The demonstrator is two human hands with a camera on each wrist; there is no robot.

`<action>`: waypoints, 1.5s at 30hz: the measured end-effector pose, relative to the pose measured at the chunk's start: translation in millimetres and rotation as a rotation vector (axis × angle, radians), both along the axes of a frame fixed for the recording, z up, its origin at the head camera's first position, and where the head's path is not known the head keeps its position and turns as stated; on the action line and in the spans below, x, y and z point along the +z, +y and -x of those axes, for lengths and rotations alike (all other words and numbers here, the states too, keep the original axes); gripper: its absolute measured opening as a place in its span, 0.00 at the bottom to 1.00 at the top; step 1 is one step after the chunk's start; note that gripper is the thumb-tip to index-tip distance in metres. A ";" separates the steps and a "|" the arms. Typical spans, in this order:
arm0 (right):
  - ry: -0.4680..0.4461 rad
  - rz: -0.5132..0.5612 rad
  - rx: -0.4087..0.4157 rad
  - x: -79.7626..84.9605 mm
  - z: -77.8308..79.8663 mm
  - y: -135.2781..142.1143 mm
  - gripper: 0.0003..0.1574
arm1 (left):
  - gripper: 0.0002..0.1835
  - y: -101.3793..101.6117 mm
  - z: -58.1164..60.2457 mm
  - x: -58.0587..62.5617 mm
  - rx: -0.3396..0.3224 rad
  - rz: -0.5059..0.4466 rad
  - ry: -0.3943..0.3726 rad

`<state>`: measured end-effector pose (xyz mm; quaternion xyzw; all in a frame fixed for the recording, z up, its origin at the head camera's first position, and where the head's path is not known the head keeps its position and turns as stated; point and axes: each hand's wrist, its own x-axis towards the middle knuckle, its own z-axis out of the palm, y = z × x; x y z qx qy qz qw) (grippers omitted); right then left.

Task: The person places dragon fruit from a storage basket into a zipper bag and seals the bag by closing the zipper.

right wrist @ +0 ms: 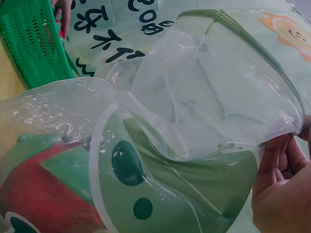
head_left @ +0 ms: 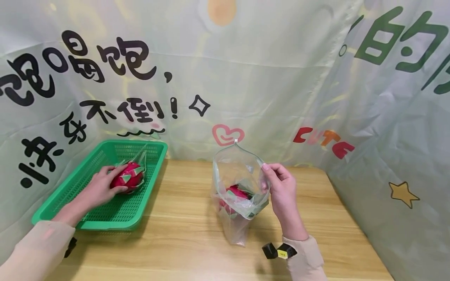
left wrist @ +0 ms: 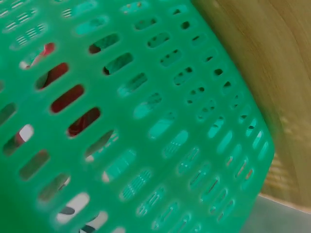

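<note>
In the head view, my left hand (head_left: 102,185) reaches into a green plastic basket (head_left: 150,203) and grips a red dragon fruit (head_left: 131,177) with green scales. Clear plastic film shows around that fruit's far side. My right hand (head_left: 282,185) pinches the right rim of a clear zip bag (head_left: 233,230), whose mouth gapes upward. Inside the bag lies another dragon fruit (right wrist: 46,189), seen through the plastic in the right wrist view, where a green printed patch also shows on the bag. The basket's slotted wall (left wrist: 160,126) hides most of the left hand's work in the left wrist view.
Basket and bag stand on a light wooden table (head_left: 183,218), basket at the left, bag near the middle. A printed cloth (head_left: 274,93) with lettering and drawings hangs behind and along the sides. Black devices (head_left: 277,251) are strapped at the wrists.
</note>
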<state>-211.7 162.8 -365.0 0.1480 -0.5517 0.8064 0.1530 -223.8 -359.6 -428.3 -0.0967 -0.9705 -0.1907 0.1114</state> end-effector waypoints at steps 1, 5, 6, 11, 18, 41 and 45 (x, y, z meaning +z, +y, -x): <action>0.002 0.000 0.000 0.2 0.2 0.1 0.10 | 0.41 0.5 -2.0 1.7 0.003 -0.006 0.018; 0.009 0.002 0.002 0.8 0.5 0.4 0.10 | 0.40 2.3 -8.8 8.4 0.011 -0.034 0.107; 0.011 0.002 0.003 1.0 0.4 0.4 0.10 | 0.40 2.7 -10.4 9.7 0.013 -0.039 0.132; 0.015 0.004 0.013 0.8 -0.2 0.0 0.10 | 0.43 4.5 -18.6 13.8 0.023 -0.079 0.236; 0.008 -0.002 0.013 0.0 -1.0 -0.7 0.10 | 0.45 15.7 -29.3 23.2 0.057 -0.188 0.308; 0.012 -0.004 0.007 -1.5 -1.6 -3.2 0.09 | 0.42 140.4 -49.9 76.1 0.133 -0.866 0.454; 0.008 0.002 -0.001 -1.0 -1.5 -3.7 0.10 | 0.39 167.7 -52.2 84.7 0.037 -1.125 0.415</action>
